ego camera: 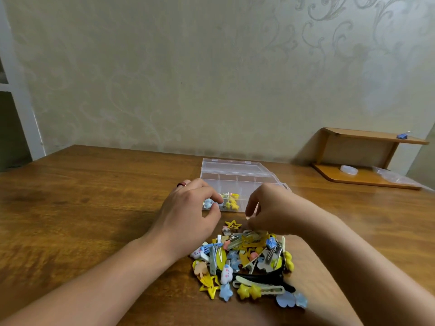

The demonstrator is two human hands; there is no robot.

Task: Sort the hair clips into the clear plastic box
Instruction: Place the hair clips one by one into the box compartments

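Mid-sort: right hand (266, 208) pinches a small clip off the clip pile (247, 262), left hand (188, 208) curled empty by the box (235, 175); next, drop into matching compartment

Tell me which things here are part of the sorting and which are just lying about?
Part of the job:
- colourful pile of hair clips
- clear plastic compartment box
- yellow star-outline clip

Lying about:
- small wooden shelf
- white round container
- clear plastic bag
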